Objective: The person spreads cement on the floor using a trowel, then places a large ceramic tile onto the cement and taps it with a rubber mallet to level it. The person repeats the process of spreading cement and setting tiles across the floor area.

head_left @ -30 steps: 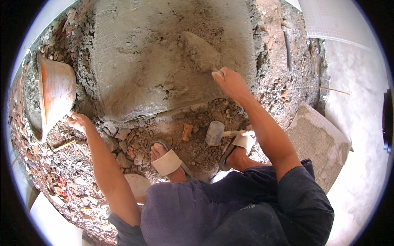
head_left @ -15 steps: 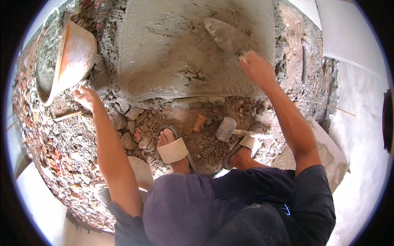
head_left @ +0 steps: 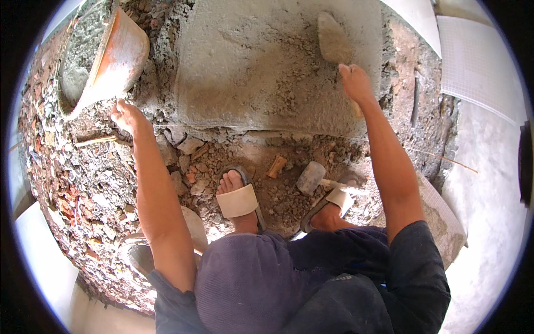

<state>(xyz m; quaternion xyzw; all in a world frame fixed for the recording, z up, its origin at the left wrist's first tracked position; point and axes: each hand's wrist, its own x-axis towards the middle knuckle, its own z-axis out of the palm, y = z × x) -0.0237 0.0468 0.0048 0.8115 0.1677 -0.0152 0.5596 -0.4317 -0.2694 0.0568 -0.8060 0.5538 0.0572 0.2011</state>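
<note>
My right hand grips a trowel by its handle, part of which shows below the fist. The grey, mortar-coated blade points away from me over the right side of a wet mortar bed. Its surface is smooth in places and pitted near the middle. At the left, my left hand hovers with loosely bent fingers and nothing visible in them. Just beyond it, close to the fingertips, stands a tilted, orange-white basin with grey mortar inside.
Between my sandalled feet and the bed lie a mallet, a broken brick piece and loose rubble. A thin string runs along the bed's near edge. Rubble covers the left; a tile lies at the right, and pale tiles lie farther back.
The trowel has swung from pointing left to pointing away from me, and has moved right across the mortar. My left hand stays near the basin. The whole view has shifted slightly.
</note>
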